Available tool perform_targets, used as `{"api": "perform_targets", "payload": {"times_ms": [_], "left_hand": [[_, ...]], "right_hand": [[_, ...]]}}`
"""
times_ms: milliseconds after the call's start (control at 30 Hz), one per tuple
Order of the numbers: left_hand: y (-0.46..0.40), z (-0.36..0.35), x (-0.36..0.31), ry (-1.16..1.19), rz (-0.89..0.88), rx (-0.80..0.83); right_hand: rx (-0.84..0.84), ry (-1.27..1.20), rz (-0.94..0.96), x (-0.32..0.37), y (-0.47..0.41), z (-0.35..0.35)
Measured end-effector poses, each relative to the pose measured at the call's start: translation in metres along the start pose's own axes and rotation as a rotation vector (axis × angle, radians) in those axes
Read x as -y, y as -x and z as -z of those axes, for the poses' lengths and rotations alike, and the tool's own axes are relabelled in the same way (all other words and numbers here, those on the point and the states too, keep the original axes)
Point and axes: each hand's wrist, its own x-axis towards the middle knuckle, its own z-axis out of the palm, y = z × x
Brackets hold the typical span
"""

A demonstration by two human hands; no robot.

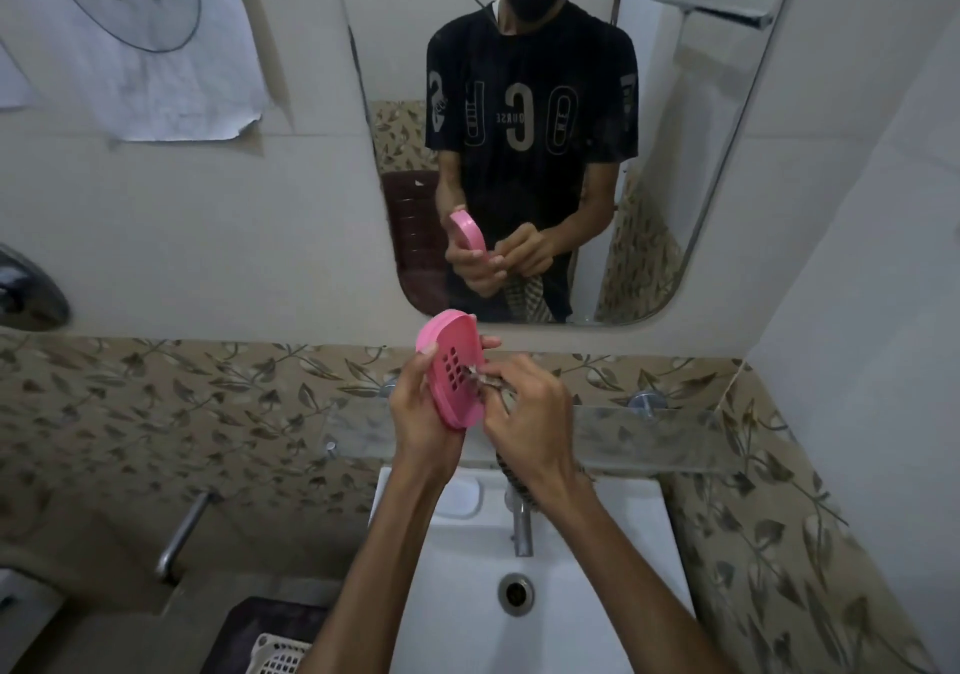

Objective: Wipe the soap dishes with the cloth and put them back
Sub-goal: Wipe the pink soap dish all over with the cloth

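Hands (423, 424) on unlabelled pink soap dish (453, 375), cloth (491, 387).

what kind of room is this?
Most likely a home bathroom: white washbasin with a tap, a wall mirror above it, and a glass shelf on patterned tiles.

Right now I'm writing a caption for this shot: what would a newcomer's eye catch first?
The bright pink oval plastic soap dish, held tilted in the left hand above the white ceramic basin, stands out most. The right hand presses a patterned cloth against its slotted face. Above, the large wall mirror repeats the scene.
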Motion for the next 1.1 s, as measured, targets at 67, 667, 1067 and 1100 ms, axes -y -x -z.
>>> {"api": "perform_targets", "payload": {"times_ms": [67,667,1067,1100], "left_hand": [[0.0,0.001,0.0,-0.028,-0.02,0.039],[0.001,0.013,0.026,-0.294,-0.047,-0.178],[0.007,0.021,0.034,-0.357,0.064,-0.143],[0.007,0.022,0.034,-0.422,0.059,-0.145]], "right_hand": [[0.02,-0.051,-0.073,0.001,0.013,-0.005],[0.124,-0.789,-0.8,0.017,0.019,-0.024],[-0.091,-1.217,-1.023,0.016,0.005,-0.011],[-0.101,-1.199,-0.991,0.013,0.005,-0.009]]}}
